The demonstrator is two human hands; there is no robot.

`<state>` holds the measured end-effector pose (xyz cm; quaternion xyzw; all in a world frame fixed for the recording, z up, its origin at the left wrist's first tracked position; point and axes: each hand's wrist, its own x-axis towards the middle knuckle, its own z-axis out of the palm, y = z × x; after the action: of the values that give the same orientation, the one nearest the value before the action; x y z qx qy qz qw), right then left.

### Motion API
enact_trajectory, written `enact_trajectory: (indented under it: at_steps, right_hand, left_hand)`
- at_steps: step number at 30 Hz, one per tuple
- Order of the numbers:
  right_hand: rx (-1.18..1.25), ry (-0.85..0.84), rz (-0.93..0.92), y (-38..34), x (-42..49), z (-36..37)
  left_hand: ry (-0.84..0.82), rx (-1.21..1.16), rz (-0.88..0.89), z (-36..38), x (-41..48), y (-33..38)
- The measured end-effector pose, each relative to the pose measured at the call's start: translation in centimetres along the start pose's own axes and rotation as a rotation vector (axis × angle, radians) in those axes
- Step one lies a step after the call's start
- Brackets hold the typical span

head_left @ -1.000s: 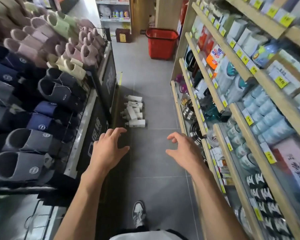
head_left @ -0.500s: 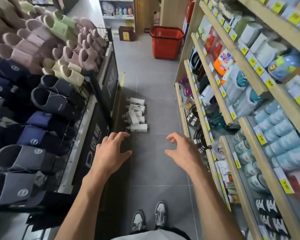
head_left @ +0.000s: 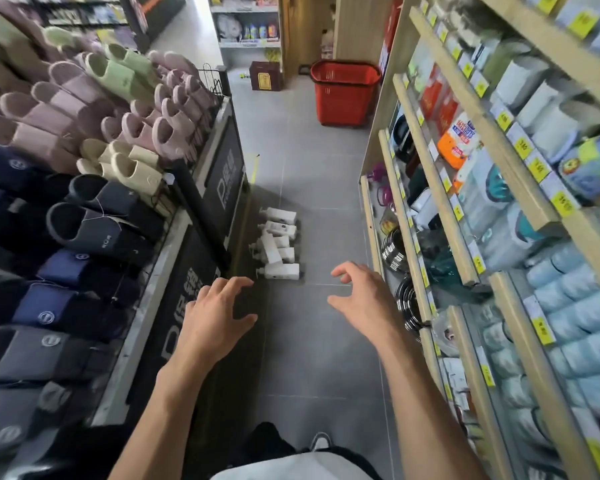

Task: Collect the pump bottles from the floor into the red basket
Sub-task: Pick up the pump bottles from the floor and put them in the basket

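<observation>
Several white pump bottles (head_left: 278, 243) lie in a loose pile on the grey floor, close to the foot of the left display. The red basket (head_left: 344, 92) stands upright at the far end of the aisle, beside the right shelving. My left hand (head_left: 219, 315) hangs in the air just short of the pile, fingers spread and holding nothing. My right hand (head_left: 362, 299) is level with it on the right, fingers loosely curved and empty. Neither hand touches a bottle.
A slipper rack (head_left: 84, 188) lines the left side, with a dark signboard (head_left: 227, 181) at its base. Wooden shelves (head_left: 465, 209) of packaged goods line the right. A brown box (head_left: 264, 75) stands near the basket. My shoe (head_left: 321, 441) shows below.
I have stepped forward along the aisle, so the bottle pile and basket sit nearer. Both hands stay raised and empty in much the same pose.
</observation>
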<state>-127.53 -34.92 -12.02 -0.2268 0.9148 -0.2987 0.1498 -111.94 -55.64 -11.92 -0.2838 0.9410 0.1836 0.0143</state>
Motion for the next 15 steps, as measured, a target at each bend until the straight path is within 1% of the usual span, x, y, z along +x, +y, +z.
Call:
enact_trajectory:
  at_steps: [7,15]
  right_hand:
    - [-0.021,-0.032,0.010,-0.5,4.7,0.4]
    - [-0.106,0.045,0.013,-4.5,11.4,-2.2]
  left_hand:
    - [-0.016,-0.004,0.004,-0.3,5.3,-0.2]
    - [0.038,-0.105,0.050,-3.1,14.2,-1.4]
